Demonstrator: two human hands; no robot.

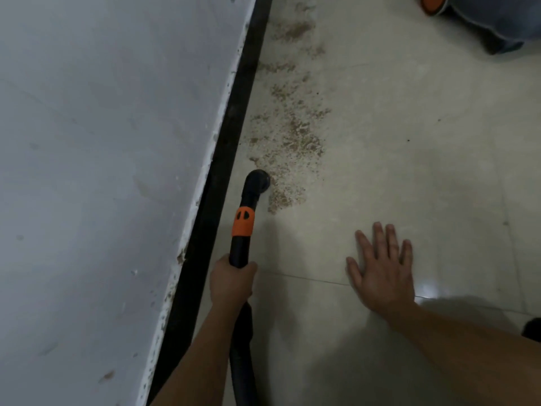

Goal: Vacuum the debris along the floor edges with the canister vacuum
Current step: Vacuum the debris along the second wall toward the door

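Note:
My left hand (232, 281) grips the black vacuum hose (240, 247), just below its orange collar (243, 222). The round black nozzle (259, 181) at the hose's end rests on the floor at the near end of a trail of brown debris (292, 136). The debris runs along the black skirting (234, 136) toward the far end of the floor. My right hand (380, 265) lies flat on the pale tiles with fingers spread, holding nothing, to the right of the hose. The hose passes under my left forearm toward the bottom edge.
A white wall (102, 171) fills the left side, chipped along its bottom edge. An orange and dark part of the canister vacuum (433, 5) shows at the top right, beside a blue-grey object (497, 24). Pale glossy tiles (424, 142) spread to the right.

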